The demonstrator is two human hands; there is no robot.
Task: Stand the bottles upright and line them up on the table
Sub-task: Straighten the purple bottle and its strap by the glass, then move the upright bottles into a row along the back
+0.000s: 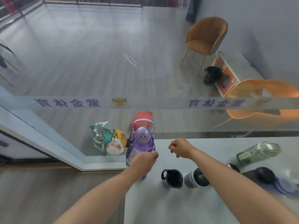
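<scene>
Five bottles show on the pale, smooth table (178,207) in front of me, though one is partly hidden behind my right forearm. At the table's left corner stands the purple bottle (143,139): clear tinted plastic, upright, with a rounded dome lid bearing a small cartoon face, a hoop handle over the top and a printed purple strap hanging down its side. My left hand (144,160) is curled against its front below the lid, fingers bent around the body or the strap; I cannot tell which it grips. My right hand (179,147) hovers just to the right of that bottle, loosely curled into a soft fist, holding nothing and touching nothing.

Nearer to me, two stubby cups stand upright side by side: a black cup (172,178) with a small loop on its lid, and just beside it a grey cup (196,177) with a dark lid and pale lettering. Further right a green bottle (257,152), translucent with a squared flip cap, lies on its side. A dark bottle (262,175), rounded and matte, lies near the table's right edge, blurred, with something bluish beside it that I cannot make out.

Beyond the glass wall (97,70) sit two orange shell chairs and several plastic bags on the floor.
</scene>
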